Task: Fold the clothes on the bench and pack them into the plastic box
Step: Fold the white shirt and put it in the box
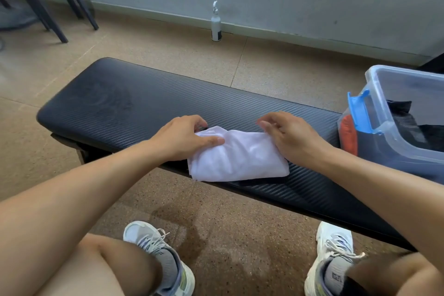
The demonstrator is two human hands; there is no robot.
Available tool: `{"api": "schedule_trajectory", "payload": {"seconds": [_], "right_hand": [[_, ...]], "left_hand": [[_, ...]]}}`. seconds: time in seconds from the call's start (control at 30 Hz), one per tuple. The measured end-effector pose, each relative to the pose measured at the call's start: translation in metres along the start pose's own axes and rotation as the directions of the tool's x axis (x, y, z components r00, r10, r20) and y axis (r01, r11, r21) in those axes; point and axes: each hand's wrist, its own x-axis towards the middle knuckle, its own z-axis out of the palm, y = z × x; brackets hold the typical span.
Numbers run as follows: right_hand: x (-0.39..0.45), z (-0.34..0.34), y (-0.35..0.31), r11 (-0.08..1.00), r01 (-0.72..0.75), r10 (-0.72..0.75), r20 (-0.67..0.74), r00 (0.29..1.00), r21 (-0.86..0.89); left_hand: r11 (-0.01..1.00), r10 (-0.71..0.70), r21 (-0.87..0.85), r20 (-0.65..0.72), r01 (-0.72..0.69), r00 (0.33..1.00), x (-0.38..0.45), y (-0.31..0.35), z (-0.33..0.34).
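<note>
One white garment (236, 155), one bench (153, 101), one plastic box (384, 94), two hands (182, 139).

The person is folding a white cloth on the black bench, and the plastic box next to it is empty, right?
Not quite. The plastic box isn't empty: the head view shows dark clothes already inside. The white cloth is indeed on the black bench.

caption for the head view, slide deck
Both hands, left and right, on folded white garment on bench beside plastic box.

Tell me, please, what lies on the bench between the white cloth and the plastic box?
Nothing: in the head view, only bare black bench shows between the white cloth and the plastic box, apart from the right hand on the cloth's right end.
</note>
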Motion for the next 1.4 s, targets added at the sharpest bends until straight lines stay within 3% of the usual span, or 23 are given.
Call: {"api": "schedule_trajectory", "payload": {"seconds": [0.13,0.3,0.47,0.77,0.97,1.07,1.13,1.23,1.4], "right_hand": [[-0.005,0.006,-0.011,0.988,0.087,-0.062,0.186,0.981,-0.130],[-0.004,0.004,-0.015,0.976,0.118,-0.078,0.209,0.975,-0.184],[-0.017,0.002,-0.023,0.973,0.193,-0.157,0.255,0.954,-0.124],[-0.038,-0.001,-0.037,0.960,0.204,-0.213,-0.025,0.977,-0.194],[-0.052,-0.039,-0.049,0.963,0.183,-0.230,-0.249,0.941,-0.199],[-0.061,-0.076,-0.048,0.970,0.162,-0.224,-0.409,0.884,-0.181],[-0.067,-0.108,-0.037,0.975,0.125,-0.207,-0.549,0.810,-0.183],[-0.078,-0.160,0.000,0.993,-0.004,-0.084,-0.736,0.672,-0.118],[-0.104,-0.200,0.080,0.961,-0.240,0.258,-0.760,0.597,0.137]], "left_hand": [[0.999,0.040,-0.020,0.035,-0.039,0.999,0.002,0.007,0.002],[0.983,0.174,-0.074,0.072,-0.169,0.982,0.000,0.013,0.001],[0.924,0.329,-0.178,-0.073,-0.337,0.941,-0.010,0.023,0.005],[0.852,0.382,-0.241,-0.321,-0.465,0.867,-0.021,0.042,0.000],[0.802,0.369,-0.248,-0.511,-0.544,0.777,-0.023,0.072,-0.016],[0.732,0.376,-0.299,-0.572,-0.612,0.729,-0.022,0.105,-0.021],[0.661,0.439,-0.315,-0.574,-0.681,0.691,-0.019,0.132,-0.017],[0.627,0.512,-0.327,-0.511,-0.707,0.691,-0.011,0.176,0.005],[0.653,0.689,-0.135,-0.303,-0.745,0.659,0.010,0.262,0.048]]}}
